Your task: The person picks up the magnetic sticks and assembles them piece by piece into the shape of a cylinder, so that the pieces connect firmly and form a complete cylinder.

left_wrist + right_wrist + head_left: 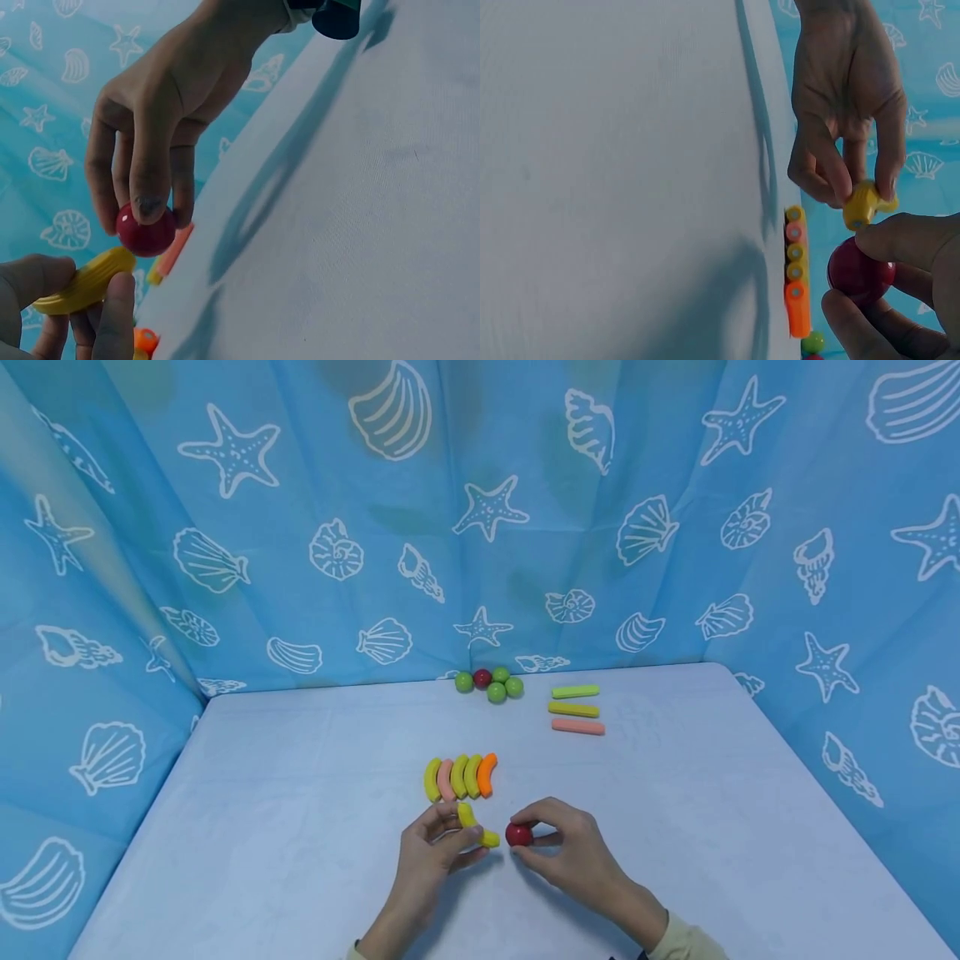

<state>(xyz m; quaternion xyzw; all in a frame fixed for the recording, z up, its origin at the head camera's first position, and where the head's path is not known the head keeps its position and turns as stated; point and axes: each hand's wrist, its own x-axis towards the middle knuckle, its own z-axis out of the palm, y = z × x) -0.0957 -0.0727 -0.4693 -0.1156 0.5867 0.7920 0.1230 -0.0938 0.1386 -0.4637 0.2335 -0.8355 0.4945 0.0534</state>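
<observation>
In the head view my left hand [432, 858] pinches a curved yellow piece [488, 839] between thumb and fingers, above the near middle of the table. Just right of it, my right hand [573, 856] grips a dark red ball [518, 834] with thumb and fingertips. A small gap shows between piece and ball in the head view. The left wrist view shows the ball [145, 231] close by the tip of the ridged yellow piece [88, 282]. From the right wrist, the piece [864, 205] appears beside the ball [860, 271]; whether they touch, I cannot tell.
Beyond my left hand, several curved pieces [460, 777] in yellow, pink and orange stand side by side. Green balls [497, 692] and one red ball [482, 678] sit near the table's back edge. Three straight sticks [573, 709] lie right of them. A blue curtain [420, 635] hangs behind.
</observation>
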